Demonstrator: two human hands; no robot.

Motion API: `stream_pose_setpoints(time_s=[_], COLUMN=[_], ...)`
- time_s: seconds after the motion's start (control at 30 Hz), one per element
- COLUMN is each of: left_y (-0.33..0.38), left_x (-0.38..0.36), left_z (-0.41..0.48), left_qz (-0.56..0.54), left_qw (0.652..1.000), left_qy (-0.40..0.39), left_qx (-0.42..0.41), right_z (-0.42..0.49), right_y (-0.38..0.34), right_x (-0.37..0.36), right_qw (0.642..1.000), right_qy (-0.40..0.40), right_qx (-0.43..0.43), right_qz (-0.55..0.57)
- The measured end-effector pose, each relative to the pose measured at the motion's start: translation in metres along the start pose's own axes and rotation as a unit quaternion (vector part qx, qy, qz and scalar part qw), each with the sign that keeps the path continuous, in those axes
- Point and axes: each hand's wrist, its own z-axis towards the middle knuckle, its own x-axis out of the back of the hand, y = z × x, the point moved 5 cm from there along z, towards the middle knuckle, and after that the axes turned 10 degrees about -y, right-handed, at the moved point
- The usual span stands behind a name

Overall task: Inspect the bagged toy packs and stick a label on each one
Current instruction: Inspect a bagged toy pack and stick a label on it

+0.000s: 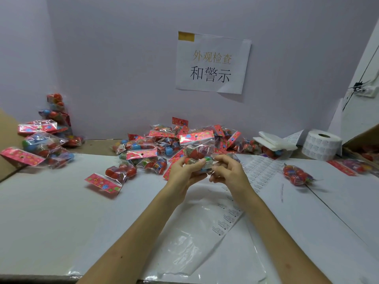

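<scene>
Setting: a packing and inspection station in a small factory or warehouse, not a home.

Evidence: a printed paper sign (212, 62) is taped to a plain partition wall (114, 58); its Chinese characters read "appearance inspection and warning".

Directly below the sign, a heap of identical bagged toy packs (164, 144) lies at the back of a white-covered table (51, 212).

Lower right of the sign, a label roll (322, 147) stands on end.

Below the sign, nearer the camera, lies a strip of printed labels (227, 220).

Far left of the sign, more packs lie over a cardboard flap (7, 132).
</scene>
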Motion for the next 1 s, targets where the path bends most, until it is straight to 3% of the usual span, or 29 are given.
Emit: stream_pose_setpoints(time_s=[0.33,0.73,0.83,1.0], left_y=[0.004,0.004,0.004,-0.008], left_x=[0.000,0.002,0.003,0.001], left_z=[0.001,0.000,0.000,0.000], left_qz=[0.071,0.114,0.135,0.105], left_qw=[0.997,0.992,0.990,0.994], left_qy=[0.006,0.043,0.040,0.025], left_qx=[-0.001,-0.018,-0.027,0.034], right_z=[0.000,0.000,0.000,0.000], right_y=[0.002,0.008,0.010,0.019], right_x=[0.000,-0.003,-0.004,0.001], right_qw=[1.000,0.998,0.999,0.995], right_qy=[0.018,-0.025,-0.040,-0.056], right_qx=[-0.005,-0.023,-0.029,-0.062], right_qz=[-0.012,-0.048,-0.017,0.052])
